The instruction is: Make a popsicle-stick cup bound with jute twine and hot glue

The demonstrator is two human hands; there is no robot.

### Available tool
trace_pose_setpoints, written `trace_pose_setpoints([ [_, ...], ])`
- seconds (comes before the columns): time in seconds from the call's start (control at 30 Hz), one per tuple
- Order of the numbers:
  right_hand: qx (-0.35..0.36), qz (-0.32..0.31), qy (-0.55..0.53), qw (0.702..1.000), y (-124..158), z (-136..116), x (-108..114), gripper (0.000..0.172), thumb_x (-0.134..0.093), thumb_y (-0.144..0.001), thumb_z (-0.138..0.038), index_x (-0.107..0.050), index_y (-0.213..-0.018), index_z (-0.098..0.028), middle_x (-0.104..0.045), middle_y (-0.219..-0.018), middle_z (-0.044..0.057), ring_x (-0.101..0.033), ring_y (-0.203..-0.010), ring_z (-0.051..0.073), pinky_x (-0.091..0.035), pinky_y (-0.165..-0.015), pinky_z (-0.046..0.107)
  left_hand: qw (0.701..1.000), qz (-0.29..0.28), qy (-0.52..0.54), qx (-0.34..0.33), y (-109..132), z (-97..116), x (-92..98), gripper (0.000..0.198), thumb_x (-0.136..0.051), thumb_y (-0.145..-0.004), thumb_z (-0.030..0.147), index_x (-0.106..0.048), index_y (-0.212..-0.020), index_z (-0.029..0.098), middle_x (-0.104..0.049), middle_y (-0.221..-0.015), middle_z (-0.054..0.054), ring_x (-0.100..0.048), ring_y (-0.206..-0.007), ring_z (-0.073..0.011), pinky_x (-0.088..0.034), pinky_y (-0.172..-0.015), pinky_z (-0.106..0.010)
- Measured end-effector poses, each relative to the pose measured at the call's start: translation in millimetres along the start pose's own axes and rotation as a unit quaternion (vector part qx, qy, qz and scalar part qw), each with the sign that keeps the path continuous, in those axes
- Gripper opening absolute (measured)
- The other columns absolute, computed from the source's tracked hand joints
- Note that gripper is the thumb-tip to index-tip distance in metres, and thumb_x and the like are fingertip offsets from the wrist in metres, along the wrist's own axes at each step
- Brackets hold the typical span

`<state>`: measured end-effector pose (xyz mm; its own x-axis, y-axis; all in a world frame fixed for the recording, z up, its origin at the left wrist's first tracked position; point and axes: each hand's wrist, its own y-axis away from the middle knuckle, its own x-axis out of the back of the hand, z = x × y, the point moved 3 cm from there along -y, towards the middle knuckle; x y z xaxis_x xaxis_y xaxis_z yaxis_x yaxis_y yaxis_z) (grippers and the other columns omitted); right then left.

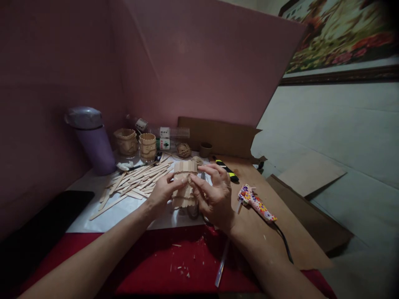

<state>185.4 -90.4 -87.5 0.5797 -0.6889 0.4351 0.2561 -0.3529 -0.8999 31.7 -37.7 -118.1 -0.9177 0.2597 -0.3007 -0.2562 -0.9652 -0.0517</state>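
Observation:
Between my two hands is a small cup made of wooden craft sticks (185, 167), lying on its side with scalloped stick ends at its near edge. My left hand (163, 192) grips its left side, thumb laid across the middle. On the right side, my right hand (215, 193) pinches at the cup's middle with thumb and index finger; whatever is between those fingertips is too small to make out. A pile of loose craft sticks (137, 182) lies on white paper just left of the cup. Part of the cup is covered by my fingers.
A flowered glue gun (255, 203) with a cord lies on cardboard at right, a clear glue stick (222, 265) nearer. Behind stand two stick cups (147, 147), a twine ball (183, 150), a yellow-black cutter (227, 169) and a purple tumbler (95, 143). Scraps dot the red cloth (149, 265).

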Motion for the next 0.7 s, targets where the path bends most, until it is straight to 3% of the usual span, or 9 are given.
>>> trace_pose_setpoints([
  [0.23, -0.026, 0.001, -0.064, 0.998, -3.1, 5.2, 0.0, 0.020, -0.064, -0.090, -0.020, -0.073, -0.107, -0.029, -0.062, -0.119, 0.008, -0.049, -0.118, 0.029, -0.047, -0.100, 0.056, 0.999, -0.005, -0.032, -0.021, -0.4, -2.1, 1.5, 0.062, -0.087, -0.063, 0.045, -0.067, -0.111, 0.011, -0.074, -0.104, -0.014, -0.068, -0.095, -0.0283, -0.052, -0.084, -0.038],
  [0.4, -0.027, -0.027, -0.113, 0.993, -6.2, 8.3, 2.2, 0.027, -0.065, -0.088, -0.019, -0.072, -0.110, -0.033, -0.060, -0.123, 0.006, -0.050, -0.120, 0.028, -0.045, -0.104, 0.056, 0.999, -0.008, -0.042, -0.025, 2.1, 0.6, -0.4, 0.059, -0.086, -0.064, 0.047, -0.069, -0.108, 0.012, -0.074, -0.100, -0.012, -0.068, -0.094, -0.0282, -0.052, -0.082, -0.036],
  [0.7, -0.029, -0.043, -0.128, 0.990, -11.7, 12.4, 3.7, 0.016, -0.066, -0.088, -0.017, -0.073, -0.097, -0.029, -0.063, -0.117, 0.006, -0.051, -0.118, 0.027, -0.044, -0.104, 0.054, 0.999, -0.037, -0.033, -0.015, 3.2, 0.2, -3.1, 0.057, -0.087, -0.064, 0.045, -0.069, -0.106, 0.011, -0.074, -0.101, -0.014, -0.069, -0.092, -0.0282, -0.052, -0.081, -0.037],
])
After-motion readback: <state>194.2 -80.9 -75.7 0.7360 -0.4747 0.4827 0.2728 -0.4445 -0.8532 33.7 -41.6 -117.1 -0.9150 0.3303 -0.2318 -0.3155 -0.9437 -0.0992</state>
